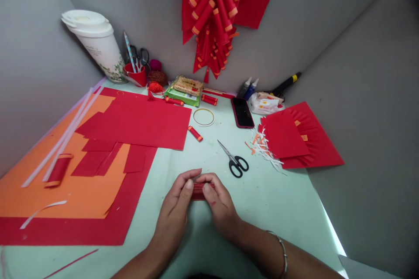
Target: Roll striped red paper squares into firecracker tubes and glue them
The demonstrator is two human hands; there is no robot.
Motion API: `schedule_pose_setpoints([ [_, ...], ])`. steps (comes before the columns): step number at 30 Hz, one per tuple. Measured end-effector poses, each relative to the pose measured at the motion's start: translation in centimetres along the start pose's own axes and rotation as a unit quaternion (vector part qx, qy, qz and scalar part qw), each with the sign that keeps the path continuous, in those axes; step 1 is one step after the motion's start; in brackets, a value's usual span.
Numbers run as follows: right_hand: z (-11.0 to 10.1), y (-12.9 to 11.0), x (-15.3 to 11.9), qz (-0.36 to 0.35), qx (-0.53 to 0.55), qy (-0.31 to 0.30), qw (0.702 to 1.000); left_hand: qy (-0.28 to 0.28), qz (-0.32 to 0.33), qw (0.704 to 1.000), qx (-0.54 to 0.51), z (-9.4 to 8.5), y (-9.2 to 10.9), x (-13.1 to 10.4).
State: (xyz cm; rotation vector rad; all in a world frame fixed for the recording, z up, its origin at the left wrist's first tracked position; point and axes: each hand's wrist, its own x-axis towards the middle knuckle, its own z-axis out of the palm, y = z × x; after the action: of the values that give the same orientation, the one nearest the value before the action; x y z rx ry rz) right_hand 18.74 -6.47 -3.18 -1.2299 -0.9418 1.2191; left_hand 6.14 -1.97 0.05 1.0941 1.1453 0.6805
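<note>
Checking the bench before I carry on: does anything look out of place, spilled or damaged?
Mainly the white and orange paper scraps, strewn in a loose tangle beside the red papers on the right. They look odd because most other materials lie flat or sit grouped. No liquid spill or obvious damage shows.

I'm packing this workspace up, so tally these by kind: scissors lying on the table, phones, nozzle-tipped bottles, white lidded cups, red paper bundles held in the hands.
Scissors: 1
Phone: 1
Nozzle-tipped bottles: 2
White lidded cup: 1
Red paper bundle: 1
Total: 6
</note>
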Motion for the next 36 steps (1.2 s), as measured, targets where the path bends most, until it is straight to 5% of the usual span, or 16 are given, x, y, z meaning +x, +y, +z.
schedule_pose_setpoints([
  [11,-0.1,-0.4,0.0,0.009,-0.029,0.015,0.999,0.011,-0.004,0.998,-0.059,-0.3,-0.9,0.3],
  [18,-1.2,-0.7,0.5,-0.135,-0.127,0.049,0.981,0.004,0.003,1.0,-0.012,-0.3,-0.3,0.0],
  [22,-1.9,-1.2,0.7,-0.157,-0.188,0.068,0.967,0.004,0.004,1.0,0.024,-0.4,-0.2,0.0],
  [28,-2.5,-2.2,0.7,-0.111,-0.226,0.1,0.963,-0.015,0.002,1.0,0.011,-0.5,-0.4,-0.1],
  [36,-2.7,-2.5,1.1,0.019,-0.091,0.109,0.99,-0.011,-0.013,1.0,-0.016,-0.3,-0.2,-0.1],
])
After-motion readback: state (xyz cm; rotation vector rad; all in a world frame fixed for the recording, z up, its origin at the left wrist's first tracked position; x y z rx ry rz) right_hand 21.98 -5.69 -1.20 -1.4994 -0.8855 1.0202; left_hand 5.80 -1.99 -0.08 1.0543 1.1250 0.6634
